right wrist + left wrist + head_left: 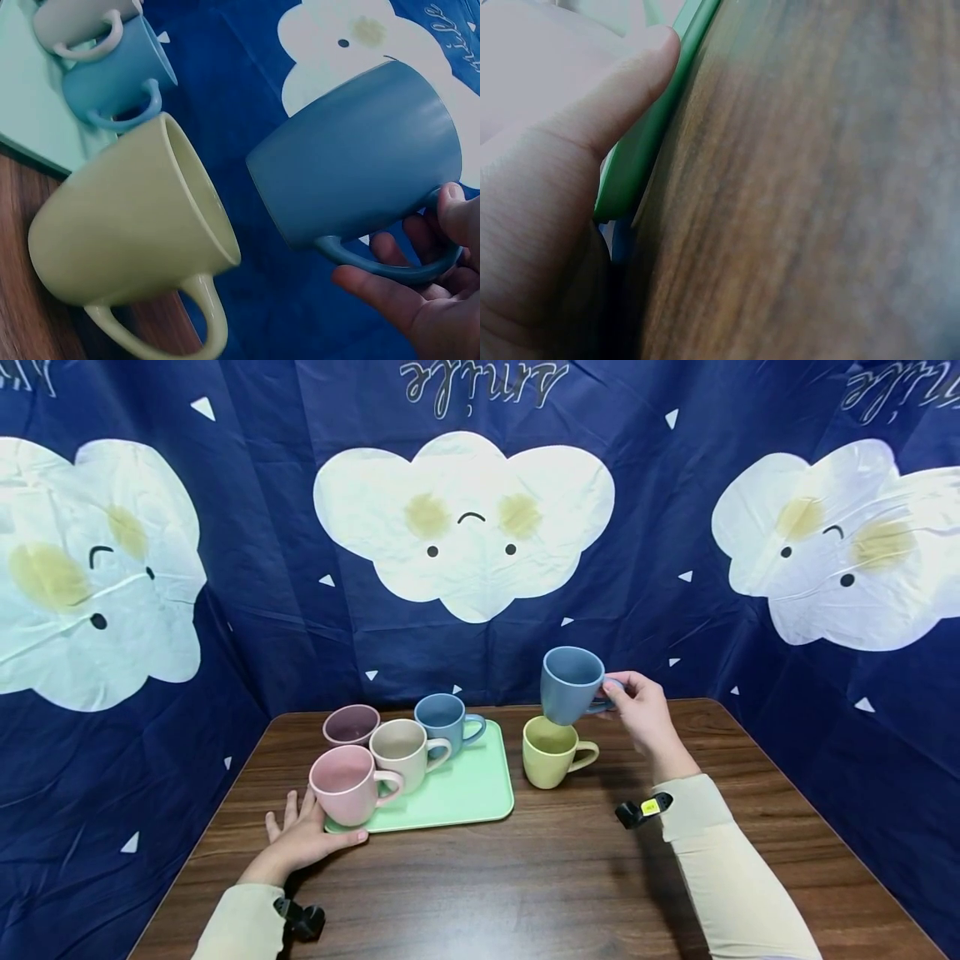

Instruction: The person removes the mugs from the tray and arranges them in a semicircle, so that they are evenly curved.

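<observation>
- The right hand (641, 714) grips the handle of a raised blue mug (562, 700); its fingers are curled round that handle, with the thumb on its upper part.
- This mug is in the air, to the left of the fingers, with its mouth up and its long axis near upright; its handle points right, toward the hand.
- The key relation lies beneath it: the base of the raised mug is above the yellow-green mug (544, 767), and the right wrist view shows a gap between the two, so they are apart.
- The yellow-green mug stands upright on the tabletop (525, 885), its handle also to the right, just beside the right edge of the green tray (468, 789).
- The tray lies farther left of the raised mug; the right hand is much nearer to both of these mugs than the left.
- The left hand (298, 842) is at the tray's near left corner, its fingers spread rather than curled, its thumb along the near rim.
- Just beside that hand, a pink mug (345, 793) stands on the tray; whether the fingers touch it is unclear.
- Behind it are a cream mug (401, 758), a second blue mug (438, 724) and a purple mug (349, 728), all mouth up.
</observation>
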`<state>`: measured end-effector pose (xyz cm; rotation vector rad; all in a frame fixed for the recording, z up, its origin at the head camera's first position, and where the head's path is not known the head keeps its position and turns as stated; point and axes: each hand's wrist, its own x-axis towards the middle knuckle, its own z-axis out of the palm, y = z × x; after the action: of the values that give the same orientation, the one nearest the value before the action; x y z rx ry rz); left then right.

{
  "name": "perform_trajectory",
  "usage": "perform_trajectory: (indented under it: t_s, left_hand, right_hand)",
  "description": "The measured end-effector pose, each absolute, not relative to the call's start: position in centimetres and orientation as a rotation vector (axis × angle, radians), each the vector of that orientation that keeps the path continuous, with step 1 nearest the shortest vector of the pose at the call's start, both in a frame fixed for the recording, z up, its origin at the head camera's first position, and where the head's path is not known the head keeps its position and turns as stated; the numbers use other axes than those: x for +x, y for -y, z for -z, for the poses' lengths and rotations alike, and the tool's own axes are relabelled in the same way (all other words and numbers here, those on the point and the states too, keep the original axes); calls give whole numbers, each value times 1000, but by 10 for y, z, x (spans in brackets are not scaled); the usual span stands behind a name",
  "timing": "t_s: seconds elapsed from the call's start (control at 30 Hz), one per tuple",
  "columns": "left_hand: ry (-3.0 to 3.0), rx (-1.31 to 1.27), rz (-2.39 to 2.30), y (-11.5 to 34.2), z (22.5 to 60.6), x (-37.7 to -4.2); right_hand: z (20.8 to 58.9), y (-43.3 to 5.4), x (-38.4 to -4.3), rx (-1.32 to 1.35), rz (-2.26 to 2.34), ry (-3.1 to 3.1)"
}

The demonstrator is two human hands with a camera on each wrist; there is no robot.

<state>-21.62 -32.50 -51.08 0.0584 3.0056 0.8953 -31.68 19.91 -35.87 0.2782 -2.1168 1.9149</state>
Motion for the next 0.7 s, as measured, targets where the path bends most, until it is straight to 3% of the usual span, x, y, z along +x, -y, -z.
perform_trajectory:
  t_s: [0.7]
  left_hand:
    - [-2993,62,-897,324,508,-214]
  right_hand:
    - [373,-226,-328,188,-1925,2061]
